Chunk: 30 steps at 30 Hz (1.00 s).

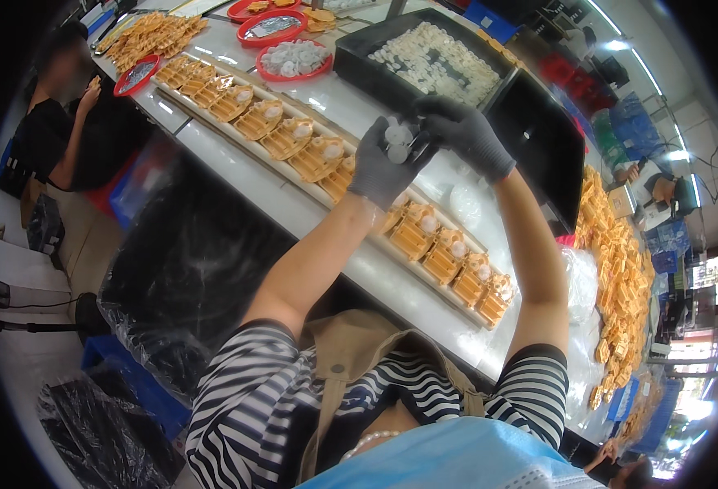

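Both my hands wear dark grey gloves and are close together above the long row of parts. My left hand (386, 163) cups several small round translucent white plastic pieces (398, 140), which show in its palm. Just to the right, my right hand (466, 137) has its fingers bent toward the left palm; what its fingertips hold, if anything, I cannot make out. Below the hands, orange-yellow plastic housings (317, 159) lie side by side in a long pale rail (281, 174). Many of them carry a whitish round piece at one end.
Beyond my hands is a black tray (357, 67) of whitish discs (436, 61). Red bowls (294, 59) hold small parts. Orange parts are heaped at far left (151, 39) and right (616, 277). A seated co-worker (53, 122) is at left. Black plastic sheeting (188, 261) hangs nearby.
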Available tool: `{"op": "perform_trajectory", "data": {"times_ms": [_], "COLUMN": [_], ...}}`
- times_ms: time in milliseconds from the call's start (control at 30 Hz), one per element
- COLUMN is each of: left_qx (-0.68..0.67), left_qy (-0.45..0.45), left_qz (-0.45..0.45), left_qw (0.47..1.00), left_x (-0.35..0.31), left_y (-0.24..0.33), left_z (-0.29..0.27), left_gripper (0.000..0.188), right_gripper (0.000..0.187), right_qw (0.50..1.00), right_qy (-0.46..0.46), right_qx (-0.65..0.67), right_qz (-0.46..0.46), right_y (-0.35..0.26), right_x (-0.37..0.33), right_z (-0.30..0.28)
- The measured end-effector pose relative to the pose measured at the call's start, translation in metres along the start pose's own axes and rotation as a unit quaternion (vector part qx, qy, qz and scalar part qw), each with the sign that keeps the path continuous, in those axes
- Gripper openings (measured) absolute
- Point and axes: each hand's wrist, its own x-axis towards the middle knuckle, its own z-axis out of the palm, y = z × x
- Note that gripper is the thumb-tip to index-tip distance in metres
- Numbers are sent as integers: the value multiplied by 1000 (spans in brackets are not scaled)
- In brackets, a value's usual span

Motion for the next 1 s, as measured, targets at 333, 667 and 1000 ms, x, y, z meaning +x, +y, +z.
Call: {"op": "perform_trajectory", "data": {"times_ms": [333,667,1000], "left_qx": [32,29,6], "left_qy": [82,78,88], "left_qz": [104,231,361], "left_qw": [991,969,928], "left_x": [-29,-38,-66], "left_y": [47,98,228], "left_z": [-10,-20,-24], "left_gripper": [30,38,23], "right_gripper": [38,26,29], "right_qw": [961,975,980], "right_qy": [42,-1,-116], "right_qx": [-212,-187,-89], "right_qz": [-170,-122,-134], "right_y": [-36,-48,-60], "right_x": [7,56,205], "right_z": [82,134,159]}}
